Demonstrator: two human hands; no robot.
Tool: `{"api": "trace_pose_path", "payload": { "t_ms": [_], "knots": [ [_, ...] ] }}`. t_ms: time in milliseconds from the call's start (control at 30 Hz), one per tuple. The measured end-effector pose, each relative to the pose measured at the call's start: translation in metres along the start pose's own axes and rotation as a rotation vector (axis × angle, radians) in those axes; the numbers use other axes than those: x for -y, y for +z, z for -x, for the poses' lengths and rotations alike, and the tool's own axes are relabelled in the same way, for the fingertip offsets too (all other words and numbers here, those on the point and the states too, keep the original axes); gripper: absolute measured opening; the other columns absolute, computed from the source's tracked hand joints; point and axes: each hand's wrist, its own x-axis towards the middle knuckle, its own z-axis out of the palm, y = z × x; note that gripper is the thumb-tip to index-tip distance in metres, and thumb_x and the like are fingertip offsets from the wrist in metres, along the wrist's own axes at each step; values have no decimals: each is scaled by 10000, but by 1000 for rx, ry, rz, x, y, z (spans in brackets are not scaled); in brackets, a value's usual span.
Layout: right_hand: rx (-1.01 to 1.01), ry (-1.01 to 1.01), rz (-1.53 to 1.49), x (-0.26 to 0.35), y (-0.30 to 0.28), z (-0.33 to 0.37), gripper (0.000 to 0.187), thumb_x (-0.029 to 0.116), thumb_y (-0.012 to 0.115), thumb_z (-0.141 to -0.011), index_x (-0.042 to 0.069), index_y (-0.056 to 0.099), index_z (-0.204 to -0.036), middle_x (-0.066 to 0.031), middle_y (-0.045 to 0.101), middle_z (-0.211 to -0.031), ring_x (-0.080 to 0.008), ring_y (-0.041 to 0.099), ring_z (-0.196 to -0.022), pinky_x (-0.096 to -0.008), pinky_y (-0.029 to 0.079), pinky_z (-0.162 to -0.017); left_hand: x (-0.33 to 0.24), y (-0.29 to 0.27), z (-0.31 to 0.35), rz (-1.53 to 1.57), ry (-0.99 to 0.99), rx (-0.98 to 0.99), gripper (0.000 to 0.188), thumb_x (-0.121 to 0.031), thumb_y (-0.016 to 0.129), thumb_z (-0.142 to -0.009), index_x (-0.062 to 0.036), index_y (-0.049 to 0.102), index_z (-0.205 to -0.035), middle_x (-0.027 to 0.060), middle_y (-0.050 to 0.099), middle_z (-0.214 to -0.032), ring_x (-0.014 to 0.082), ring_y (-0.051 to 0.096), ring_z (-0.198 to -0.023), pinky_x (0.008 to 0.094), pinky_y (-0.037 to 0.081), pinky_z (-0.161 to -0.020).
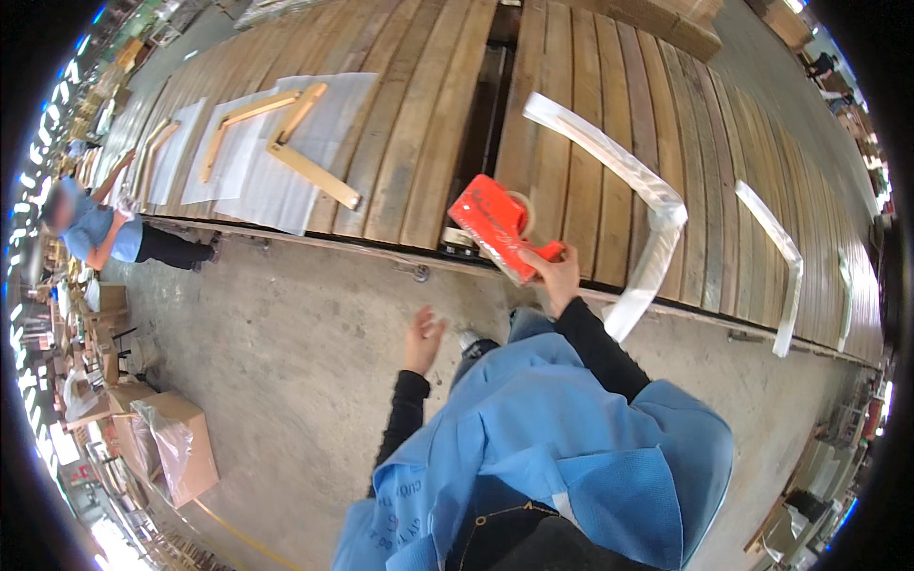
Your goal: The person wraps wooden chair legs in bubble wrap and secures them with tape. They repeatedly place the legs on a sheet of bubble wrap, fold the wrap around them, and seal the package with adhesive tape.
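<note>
A red tape dispenser (pixel 493 217) with a roll of tape is in my right hand (pixel 558 274), whose fingers close round its handle. It is over the front edge of the slatted wooden table (pixel 409 162), by the gap between two sections. My left hand (pixel 425 339) hangs above the floor in front of the table, fingers apart and loosely bent, holding nothing. To the right of the dispenser lies an angled piece in white wrapping (pixel 666 211), one end jutting past the table edge. Left of the gap, a bare angled wooden piece (pixel 314 171) rests on white sheeting (pixel 271 195).
More wrapped angled pieces (pixel 785 249) lie farther right. Other bare wooden pieces (pixel 249 111) lie on sheets at the left, where a co-worker in a blue shirt (pixel 116 236) stands at the table. An open cardboard box (pixel 195 443) sits on the floor behind at the left.
</note>
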Motion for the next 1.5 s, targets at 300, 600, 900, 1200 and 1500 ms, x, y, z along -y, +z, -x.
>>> {"api": "trace_pose_path", "payload": {
  "t_ms": [300,600,900,1200,1500],
  "knots": [
    [-290,-437,284,-20,293,-107,740,479,918,-614,29,583,-1097,-170,633,-1057,-354,636,-1003,-477,517,-854,50,2,73,-105,-66,80,547,-227,735,-931,-27,539,-1400,204,596,-1343,313,597,-1228,409,503,-1015],
    [153,-697,772,-40,145,-185,920,314,882,-690,19,405,-1419,-237,456,-1443,-423,449,-1347,-482,388,-1116,110,-28,56,-396,-423,25,477,-165,701,-929,-47,562,-1370,190,536,-1358,328,582,-1227,428,506,-984],
    [-960,283,912,-34,-264,-183,1304,557,908,-599,-7,214,-1548,-235,445,-1447,-403,428,-1365,-542,365,-1120,8,132,-62,-739,98,-32,431,-107,672,-926,-55,578,-1344,184,475,-1382,343,577,-1214,445,510,-953],
    [-869,190,755,-30,-326,-202,698,305,860,-679,15,527,-1219,-168,597,-1170,-357,604,-1132,-460,563,-862,-209,417,-88,-506,528,524,417,11,606,-916,-44,583,-1329,169,357,-1478,310,534,-1258,429,482,-1009],
    [-1037,170,914,12,-467,-168,735,353,888,-646,39,530,-1206,-156,606,-1185,-343,572,-1184,-486,530,-900,-184,403,-118,-729,533,767,471,44,597,-829,-82,623,-1282,219,433,-1401,394,496,-1280,443,455,-1045]
  ]
}}
